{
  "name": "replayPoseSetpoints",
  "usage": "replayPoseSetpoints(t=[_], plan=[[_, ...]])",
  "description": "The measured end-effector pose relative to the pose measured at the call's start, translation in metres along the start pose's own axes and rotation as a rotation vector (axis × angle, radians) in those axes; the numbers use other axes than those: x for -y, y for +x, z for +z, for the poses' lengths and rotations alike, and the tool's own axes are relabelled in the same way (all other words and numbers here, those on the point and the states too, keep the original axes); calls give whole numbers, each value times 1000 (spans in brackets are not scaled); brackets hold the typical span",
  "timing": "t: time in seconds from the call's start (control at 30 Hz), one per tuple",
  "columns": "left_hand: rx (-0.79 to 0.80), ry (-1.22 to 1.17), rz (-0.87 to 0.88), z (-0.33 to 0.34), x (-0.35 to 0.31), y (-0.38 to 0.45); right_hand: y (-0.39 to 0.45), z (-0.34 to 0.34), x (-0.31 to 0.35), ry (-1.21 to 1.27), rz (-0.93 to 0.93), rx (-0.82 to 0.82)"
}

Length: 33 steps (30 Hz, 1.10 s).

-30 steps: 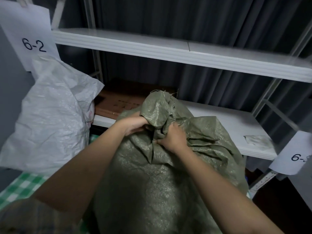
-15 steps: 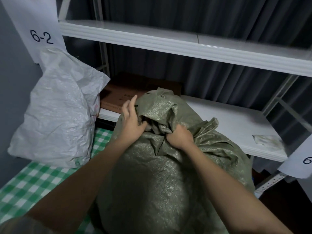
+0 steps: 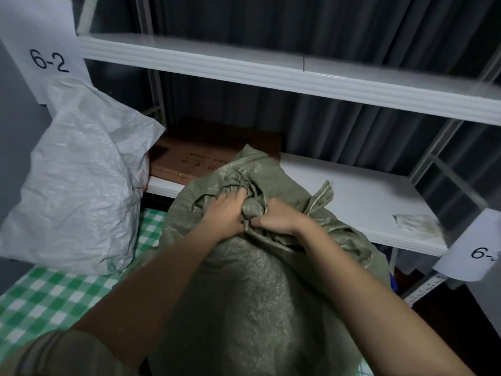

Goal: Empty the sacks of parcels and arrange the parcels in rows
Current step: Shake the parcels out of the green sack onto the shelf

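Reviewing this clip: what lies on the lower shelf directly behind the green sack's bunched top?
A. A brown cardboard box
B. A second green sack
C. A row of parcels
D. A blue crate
A: a flat brown box lies on the lower shelf behind the green sack, beside the white sack.

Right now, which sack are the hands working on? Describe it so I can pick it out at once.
Start from the white shelving unit straight ahead. In front of its lower shelf, on the green checked cloth, stands the olive-green woven sack, with the left hand and right hand gripping its bunched neck. The neighbouring white sack is untouched.
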<state>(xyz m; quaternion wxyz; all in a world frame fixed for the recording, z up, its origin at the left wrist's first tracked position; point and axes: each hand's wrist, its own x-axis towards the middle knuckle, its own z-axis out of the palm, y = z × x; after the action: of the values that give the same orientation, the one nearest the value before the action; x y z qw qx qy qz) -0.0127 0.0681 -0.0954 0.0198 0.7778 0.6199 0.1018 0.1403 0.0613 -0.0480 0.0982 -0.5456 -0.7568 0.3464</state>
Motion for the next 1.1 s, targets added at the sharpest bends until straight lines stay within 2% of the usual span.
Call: replayPoseSetpoints(t=[0.07, 0.17, 0.23, 0.3, 0.37, 0.5, 0.67, 0.8, 0.93, 1.0, 1.07, 1.1], plan=[[29, -10, -15, 3, -1, 4, -16, -1, -6, -95, -25, -21], [45, -16, -32, 4, -3, 8, -40, -3, -27, -679, 11, -99], [39, -42, -41, 2, -5, 9, -50, -4, -43, -874, 54, -165], [11, -69, -30, 0, -4, 9, -52, -3, -59, -787, 127, -184], [-8, -127, -20, 2, -2, 8, -48, 3, -71, -597, 179, -206], [-3, -433, -47, 8, 6, 5, -24, 20, -72, -413, 126, -268], [9, -675, -7, 15, 14, 3, 15, 51, -56, -420, 96, -264], [56, -708, 27, 13, 20, 1, 41, 71, -56, -541, 203, -331], [143, -786, 34, 4, 43, -6, 49, 65, -47, -583, 320, -311], [15, -894, 14, 6, 62, -14, 51, 65, -44, -574, 351, -319], [-183, -777, -63, 12, 85, -21, 52, 68, -43, -591, 365, -334], [-221, -677, -127, 15, 95, -24, 52, 69, -42, -598, 371, -343]])
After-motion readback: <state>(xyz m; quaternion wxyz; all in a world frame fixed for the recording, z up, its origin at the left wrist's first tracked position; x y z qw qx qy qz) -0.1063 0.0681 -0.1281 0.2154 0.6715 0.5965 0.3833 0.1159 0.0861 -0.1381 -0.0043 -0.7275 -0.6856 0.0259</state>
